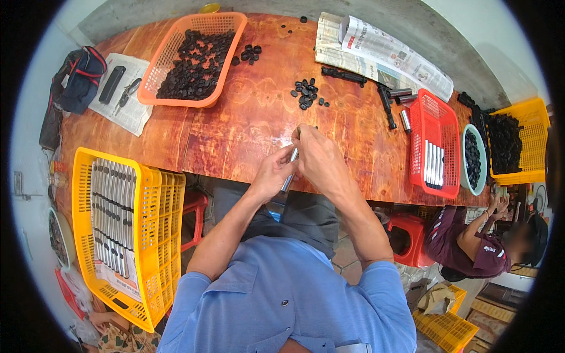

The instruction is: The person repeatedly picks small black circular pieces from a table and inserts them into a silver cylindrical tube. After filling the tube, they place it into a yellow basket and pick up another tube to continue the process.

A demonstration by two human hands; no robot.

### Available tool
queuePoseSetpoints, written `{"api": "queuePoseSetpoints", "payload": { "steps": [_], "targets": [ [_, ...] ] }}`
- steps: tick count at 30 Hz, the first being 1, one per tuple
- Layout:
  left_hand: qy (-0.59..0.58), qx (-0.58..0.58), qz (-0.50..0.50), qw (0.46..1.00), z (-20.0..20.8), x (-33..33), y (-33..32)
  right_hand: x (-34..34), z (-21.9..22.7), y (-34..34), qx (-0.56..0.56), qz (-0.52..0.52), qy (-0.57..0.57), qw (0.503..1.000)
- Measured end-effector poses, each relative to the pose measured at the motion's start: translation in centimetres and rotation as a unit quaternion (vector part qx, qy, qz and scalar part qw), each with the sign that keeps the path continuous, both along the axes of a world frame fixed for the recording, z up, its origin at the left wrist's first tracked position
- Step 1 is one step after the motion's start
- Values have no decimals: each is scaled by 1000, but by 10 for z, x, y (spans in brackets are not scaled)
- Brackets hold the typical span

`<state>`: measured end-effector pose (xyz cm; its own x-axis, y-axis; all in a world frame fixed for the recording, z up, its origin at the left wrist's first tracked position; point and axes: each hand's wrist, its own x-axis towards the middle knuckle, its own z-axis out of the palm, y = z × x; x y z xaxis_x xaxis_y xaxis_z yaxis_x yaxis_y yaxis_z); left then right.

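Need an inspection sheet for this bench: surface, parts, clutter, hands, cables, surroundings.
Surface: reddish-brown wooden table, glossy.
Parts: slim metal tube in hand; loose black pieces beyond it; more in the orange basket; tubes in the yellow crate and red basket.
Clutter: newspaper at the back; dark bag at far left.
Hands: left hand grips the tube; right hand at its upper end, fingertips' contents unclear.
Cables: nothing seen for certain.
Surroundings: another person at right, red stool between.
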<state>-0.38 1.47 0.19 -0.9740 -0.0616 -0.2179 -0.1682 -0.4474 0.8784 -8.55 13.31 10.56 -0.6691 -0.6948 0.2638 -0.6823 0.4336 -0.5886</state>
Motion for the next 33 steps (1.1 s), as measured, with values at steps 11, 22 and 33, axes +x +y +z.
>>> {"api": "queuePoseSetpoints", "payload": {
  "steps": [11, 22, 33],
  "targets": [
    [-35, 53, -23, 998, -1, 2, -13, -26, 0, 49, -43, -179, -20, 983],
    [-35, 85, -13, 996, 1, 0, -10, -123, -65, 184, 262, -407, 126, 866],
    [-29, 104, -1, 994, -2, 0, -12, -69, -45, 97, 18, -245, -17, 969]
  ]
}}
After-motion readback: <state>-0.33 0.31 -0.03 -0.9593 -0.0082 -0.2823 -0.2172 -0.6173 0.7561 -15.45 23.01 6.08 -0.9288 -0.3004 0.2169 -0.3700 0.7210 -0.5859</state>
